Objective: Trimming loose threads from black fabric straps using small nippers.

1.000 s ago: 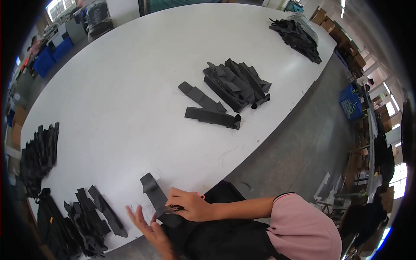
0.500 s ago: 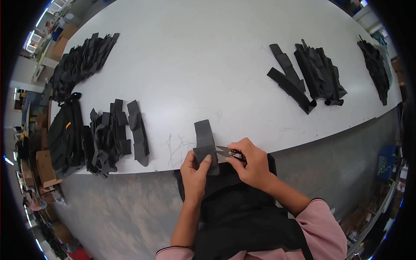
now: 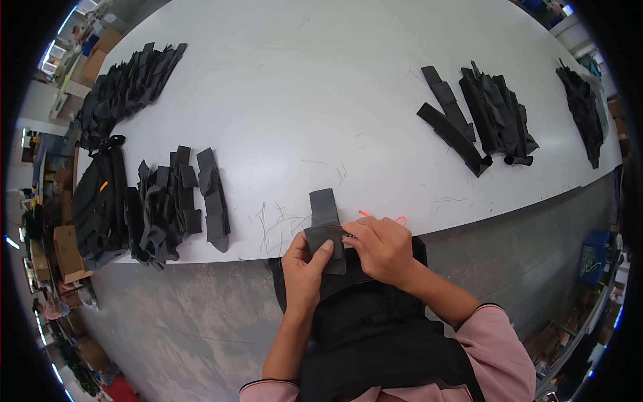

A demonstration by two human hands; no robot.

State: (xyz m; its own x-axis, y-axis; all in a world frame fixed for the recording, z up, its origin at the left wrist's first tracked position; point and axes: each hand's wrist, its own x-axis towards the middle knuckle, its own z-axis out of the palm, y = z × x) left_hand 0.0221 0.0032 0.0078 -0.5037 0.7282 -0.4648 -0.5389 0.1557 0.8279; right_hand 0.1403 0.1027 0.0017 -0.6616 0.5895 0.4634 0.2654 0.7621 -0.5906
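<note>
My left hand grips a dark grey folded fabric strip at the table's near edge, thumb pressed flat on its front. My right hand is closed at the strip's right edge, its thumb and forefinger pinched together close to the fabric. In it are thread snips, mostly hidden by the fingers. An orange loop shows behind the knuckles. Loose dark threads lie on the table left of the strip.
Similar strips lie in piles at near left, far left, right and far right on the white table. A black backpack sits at the left edge. A blue crate stands on the floor at right.
My right hand has turned and moved left to the strip's edge; the snips' blades, plain before, are now mostly covered, and the orange loop has come into sight. The strip has shifted slightly right.
</note>
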